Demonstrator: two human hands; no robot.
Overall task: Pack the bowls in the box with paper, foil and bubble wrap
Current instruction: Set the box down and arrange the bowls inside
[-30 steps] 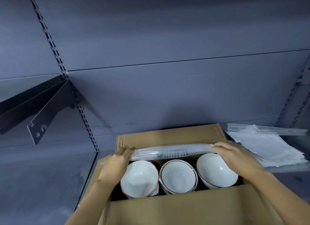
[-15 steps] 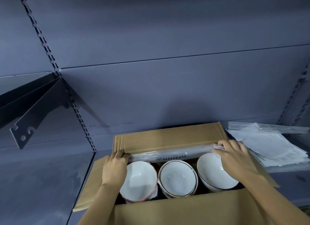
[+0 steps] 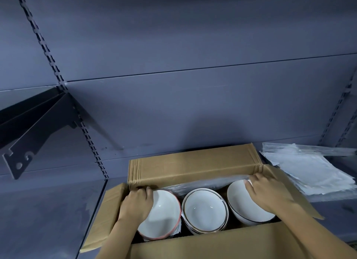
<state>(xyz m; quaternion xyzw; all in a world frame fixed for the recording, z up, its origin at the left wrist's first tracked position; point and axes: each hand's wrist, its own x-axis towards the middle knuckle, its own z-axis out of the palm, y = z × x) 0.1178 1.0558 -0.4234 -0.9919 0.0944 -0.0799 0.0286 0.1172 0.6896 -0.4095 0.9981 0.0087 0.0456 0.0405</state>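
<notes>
An open cardboard box (image 3: 193,168) stands on the shelf in front of me. Inside it, side by side, are three white bowls: a red-rimmed one (image 3: 164,218) at left, a gold-rimmed stack (image 3: 205,210) in the middle, a dark-rimmed one (image 3: 243,202) at right. A folded sheet of bubble wrap (image 3: 197,187) lies low between the bowls and the box's far wall. My left hand (image 3: 135,202) grips its left end at the box's far left corner. At the far right corner my right hand (image 3: 268,189) holds the other end, fingers curled over the right bowl's rim.
A pile of clear plastic and white paper sheets (image 3: 313,170) lies on the shelf right of the box. A dark metal shelf bracket (image 3: 32,135) juts from the slotted upright at left. The grey back panel rises close behind the box. Box flaps (image 3: 102,216) splay outward.
Both hands have pushed the bubble wrap down from above the bowls into the gap behind them, along the far wall. The bowls stay put.
</notes>
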